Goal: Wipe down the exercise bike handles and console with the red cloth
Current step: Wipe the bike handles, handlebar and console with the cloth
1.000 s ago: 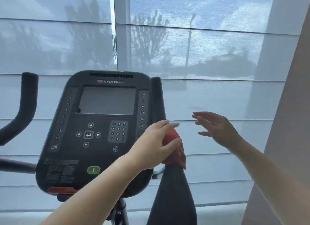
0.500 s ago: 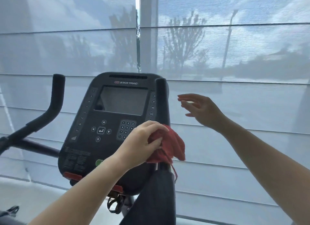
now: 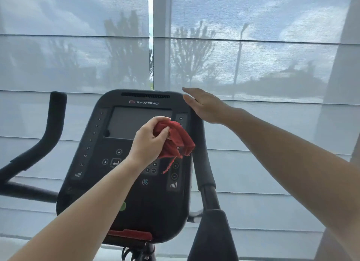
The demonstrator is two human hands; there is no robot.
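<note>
The black bike console (image 3: 101, 163) fills the middle of the view, with a grey screen (image 3: 126, 122) and buttons below it. My left hand (image 3: 148, 142) is shut on the bunched red cloth (image 3: 175, 142), held in front of the console's right side, just right of the screen. My right hand (image 3: 204, 105) is open, fingers together, at the console's top right corner; whether it touches is unclear. The right handle (image 3: 202, 163) rises behind the cloth, its top hidden by my right hand. The left handle (image 3: 54, 120) stands upright at the left.
A large window with a translucent grey roller shade (image 3: 253, 56) stands right behind the bike. A wall edge (image 3: 342, 75) closes the far right. A red strip (image 3: 130, 234) runs along the console's bottom edge, above the bike's stem (image 3: 148, 253).
My left hand has lifted the red cloth off the right handle and brought it up in front of the console. My right hand has moved left to the console's top right corner.
</note>
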